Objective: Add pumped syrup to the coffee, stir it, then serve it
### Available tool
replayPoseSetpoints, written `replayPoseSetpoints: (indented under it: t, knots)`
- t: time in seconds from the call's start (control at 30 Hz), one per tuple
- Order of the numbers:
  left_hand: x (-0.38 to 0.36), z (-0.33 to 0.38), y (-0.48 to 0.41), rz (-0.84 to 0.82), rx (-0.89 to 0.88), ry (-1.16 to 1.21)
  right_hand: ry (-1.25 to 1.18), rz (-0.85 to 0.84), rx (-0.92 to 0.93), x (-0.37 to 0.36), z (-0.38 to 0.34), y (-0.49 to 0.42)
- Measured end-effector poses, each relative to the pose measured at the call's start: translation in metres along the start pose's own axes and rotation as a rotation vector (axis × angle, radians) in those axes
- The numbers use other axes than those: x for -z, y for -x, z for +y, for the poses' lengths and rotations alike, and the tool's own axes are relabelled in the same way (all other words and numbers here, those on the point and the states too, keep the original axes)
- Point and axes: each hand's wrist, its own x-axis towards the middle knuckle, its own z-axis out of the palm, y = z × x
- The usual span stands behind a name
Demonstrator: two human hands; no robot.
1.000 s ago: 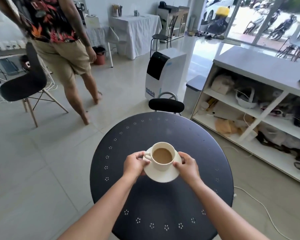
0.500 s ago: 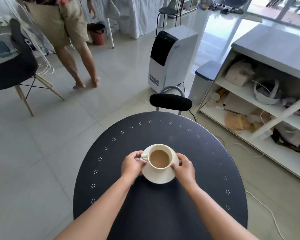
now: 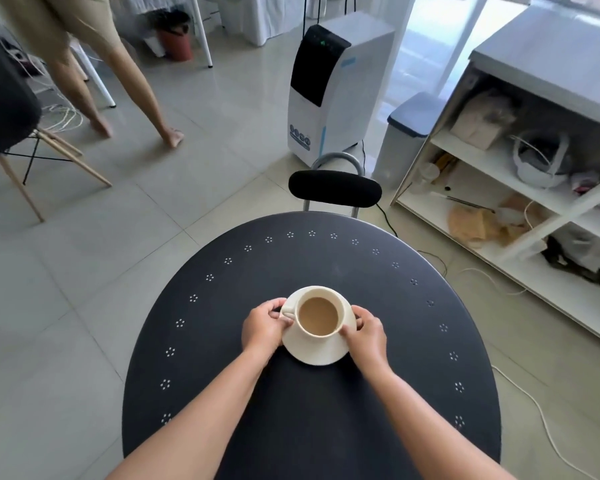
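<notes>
- While the round cream saucer [image 3: 317, 351] sits near the middle of the dark perforated round table [image 3: 413, 341], my left hand [image 3: 262, 329] and right hand [image 3: 366, 336] grip its opposite edges.
- The smooth cup [image 3: 317, 318] of milky coffee [image 3: 317, 317] stands on that saucer.

Cream cup [image 3: 318, 317] of milky coffee on saucer [image 3: 314, 353], left hand [image 3: 262, 329] and right hand [image 3: 366, 336] at its edges, over round black table [image 3: 326, 410].

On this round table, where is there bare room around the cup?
The dark table is bare all round the saucer: far side toward the chair back, left and right edges. Only the centre is taken, by cup, left hand and right hand.
</notes>
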Motion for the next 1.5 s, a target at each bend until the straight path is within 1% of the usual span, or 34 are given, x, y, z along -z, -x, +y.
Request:
replayPoseSetpoints:
  t: [0.13,0.37,0.47,0.6,0.77,1.1,1.33,1.43,1.5]
  knots:
    - [-0.003,-0.003,-0.003,0.008,-0.004,-0.011,0.001,0.004,-0.033,-0.003,0.003,-0.004]
    - [-0.005,-0.006,-0.007,0.049,-0.058,-0.081,0.055,0.004,-0.039,-0.009,0.005,-0.007]
    - [-0.006,-0.007,-0.008,0.056,-0.063,-0.093,0.081,0.018,-0.041,-0.011,0.004,-0.007]
    - [-0.007,-0.008,-0.008,0.082,-0.089,-0.172,0.071,0.049,-0.046,-0.015,0.004,-0.005]
    - [-0.008,-0.01,-0.009,0.093,-0.095,-0.187,0.092,0.07,-0.068,-0.017,0.002,-0.003]
    - [-0.009,-0.012,-0.009,0.097,-0.103,-0.168,0.181,0.079,0.005,-0.016,0.007,0.001]
    - [-0.004,-0.016,0.003,0.102,-0.106,-0.159,0.205,0.027,0.003,-0.004,-0.001,0.012]
    - [0.005,-0.022,0.017,0.141,-0.155,-0.194,0.218,0.066,0.04,0.011,-0.008,0.028]
    - [0.014,-0.033,0.032,0.197,-0.214,-0.291,0.209,0.127,0.109,0.029,-0.023,0.041]
